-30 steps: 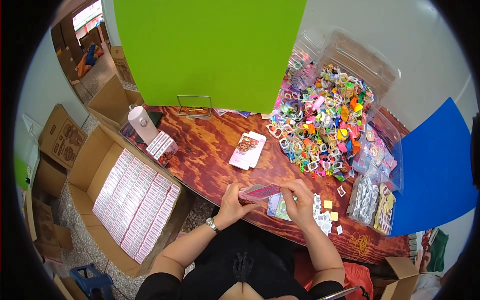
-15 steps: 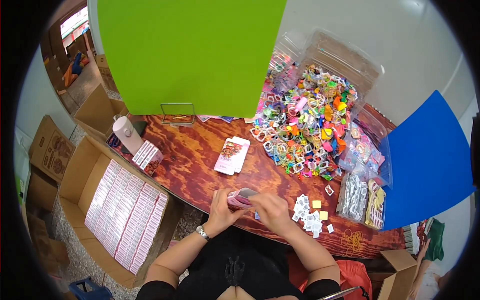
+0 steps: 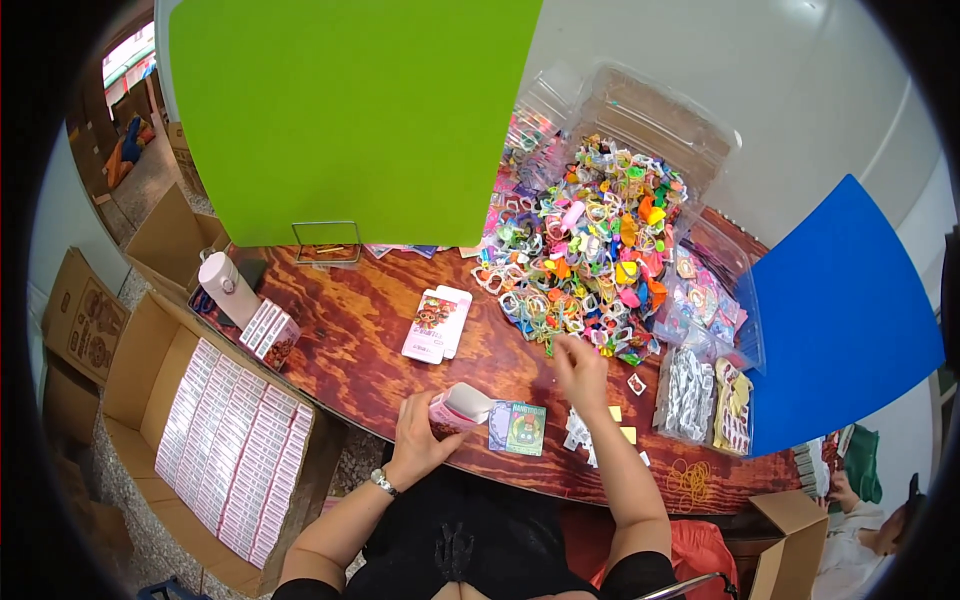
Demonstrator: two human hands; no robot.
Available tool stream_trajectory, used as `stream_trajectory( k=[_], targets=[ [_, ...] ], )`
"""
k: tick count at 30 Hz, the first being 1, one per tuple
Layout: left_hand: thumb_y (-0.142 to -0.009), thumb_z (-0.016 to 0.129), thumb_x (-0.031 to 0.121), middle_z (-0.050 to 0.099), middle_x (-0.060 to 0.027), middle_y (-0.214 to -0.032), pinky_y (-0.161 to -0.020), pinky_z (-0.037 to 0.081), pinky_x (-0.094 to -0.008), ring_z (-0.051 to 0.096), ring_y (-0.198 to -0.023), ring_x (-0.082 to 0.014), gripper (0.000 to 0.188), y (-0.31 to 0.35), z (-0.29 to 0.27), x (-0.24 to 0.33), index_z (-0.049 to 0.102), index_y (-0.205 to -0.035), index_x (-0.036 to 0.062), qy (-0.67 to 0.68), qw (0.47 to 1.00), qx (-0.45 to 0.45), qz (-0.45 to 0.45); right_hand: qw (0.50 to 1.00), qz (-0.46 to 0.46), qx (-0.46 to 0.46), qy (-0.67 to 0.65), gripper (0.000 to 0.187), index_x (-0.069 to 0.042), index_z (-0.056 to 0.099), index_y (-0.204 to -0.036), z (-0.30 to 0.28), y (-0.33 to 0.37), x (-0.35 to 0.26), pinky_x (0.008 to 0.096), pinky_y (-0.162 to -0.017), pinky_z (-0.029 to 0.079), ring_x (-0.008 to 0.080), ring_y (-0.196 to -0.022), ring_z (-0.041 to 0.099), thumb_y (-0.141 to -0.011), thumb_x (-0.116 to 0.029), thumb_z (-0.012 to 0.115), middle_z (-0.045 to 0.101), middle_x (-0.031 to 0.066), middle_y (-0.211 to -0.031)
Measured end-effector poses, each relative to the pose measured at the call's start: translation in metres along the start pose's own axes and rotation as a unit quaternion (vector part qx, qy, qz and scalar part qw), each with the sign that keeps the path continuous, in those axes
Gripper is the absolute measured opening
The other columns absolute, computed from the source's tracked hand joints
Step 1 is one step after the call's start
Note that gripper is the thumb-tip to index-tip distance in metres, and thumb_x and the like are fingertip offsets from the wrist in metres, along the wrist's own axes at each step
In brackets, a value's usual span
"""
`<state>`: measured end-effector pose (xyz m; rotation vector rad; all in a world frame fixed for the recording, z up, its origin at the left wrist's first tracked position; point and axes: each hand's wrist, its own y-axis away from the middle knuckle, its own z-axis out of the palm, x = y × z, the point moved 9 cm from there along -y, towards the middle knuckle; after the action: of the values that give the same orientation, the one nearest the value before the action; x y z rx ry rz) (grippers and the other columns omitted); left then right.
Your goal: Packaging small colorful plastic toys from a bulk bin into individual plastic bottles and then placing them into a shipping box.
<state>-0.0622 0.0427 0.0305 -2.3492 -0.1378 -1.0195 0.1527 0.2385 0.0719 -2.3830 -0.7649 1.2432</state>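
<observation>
Relative to the frame 0.5 s earlier, the right hand has left the mouth of the open pink carton and moved out to the near edge of the trinket pile; the view has also swung slightly to the right. The right forearm rises from the lower edge and leans inward, the hand raised with its fingers pointing away from the body. These fingers are drawn close together; whether they grip anything cannot be told. The left arm reaches diagonally inward, a wristwatch at its wrist. The left hand is closed around the open pink carton, fingers on the far side and thumb on the near side, the carton's mouth tilted toward the right. The carton is held above the near edge of the table. Just to its right lie 2 cards, 1 purple and 1 green. Beyond it rests a pink-and-white carton. White labels lie near the right forearm, partly hidden by it.
</observation>
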Motion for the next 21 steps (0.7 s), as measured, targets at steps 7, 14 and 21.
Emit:
stream_trajectory(
  k=[7, 14, 21],
  targets=[
    [-0.068, 0.092, 0.022, 0.060, -0.0179, -0.113, -0.090, 0.049, -0.0435, 0.058, -0.105, -0.0362, 0.071, 0.002, 0.008, 0.002, 0.054, -0.124, 0.0005, 0.002, 1.000, -0.026, 0.010, 0.961, -0.014, 0.001, 0.275, 0.035, -0.011, 0.068, -0.118, 0.025, -0.059, 0.059, 0.0457, -0.074, 0.055, 0.0345, -0.080, 0.071, -0.087, -0.027, 0.073, 0.074, 0.0149, -0.096],
    [-0.068, 0.092, 0.022, 0.060, -0.0171, -0.113, -0.090, 0.048, -0.0434, 0.058, -0.106, -0.0356, 0.072, 0.000, 0.008, 0.001, 0.054, -0.125, 0.0008, 0.013, 0.999, -0.034, 0.004, 0.992, 0.076, -0.071, 0.076, 0.029, -0.010, 0.071, -0.115, 0.028, -0.081, 0.105, 0.0357, -0.072, 0.055, 0.0229, -0.079, 0.072, -0.089, -0.022, 0.073, 0.075, 0.0119, -0.092],
    [-0.067, 0.092, 0.023, 0.061, -0.0166, -0.114, -0.091, 0.048, -0.0434, 0.058, -0.108, -0.0352, 0.073, -0.003, 0.014, 0.001, 0.054, -0.126, 0.0003, 0.023, 0.999, -0.047, -0.004, 0.971, 0.125, -0.096, -0.181, 0.020, -0.001, 0.071, -0.113, -0.002, -0.104, 0.060, 0.0225, -0.063, 0.043, 0.0046, -0.072, 0.054, -0.097, -0.012, 0.066, 0.065, -0.0030, -0.084]
  ],
)
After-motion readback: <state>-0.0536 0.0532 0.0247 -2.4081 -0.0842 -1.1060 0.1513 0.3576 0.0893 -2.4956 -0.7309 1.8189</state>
